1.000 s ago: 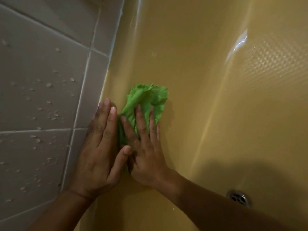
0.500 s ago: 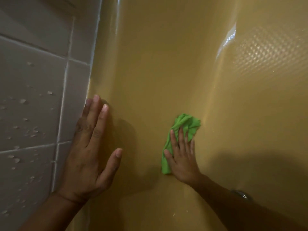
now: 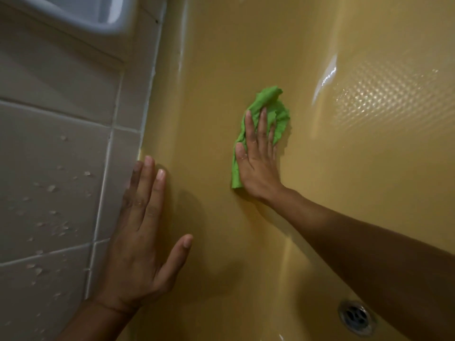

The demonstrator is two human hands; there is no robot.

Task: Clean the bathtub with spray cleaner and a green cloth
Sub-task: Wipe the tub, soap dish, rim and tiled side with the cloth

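The yellow bathtub fills most of the head view. A crumpled green cloth lies against its inner wall. My right hand presses flat on the cloth with straight fingers, covering its lower half. My left hand rests flat with spread fingers on the tub's edge, where it meets the tiled wall. No spray cleaner is in view.
Grey wall tiles with water droplets run along the left. A white fixture juts out at the top left. The metal drain sits at the bottom right. A dimpled non-slip patch marks the tub floor on the right.
My right hand slid the cloth away from my left hand, to the right across the tub wall, then upward. My left hand stayed on the tub's edge.
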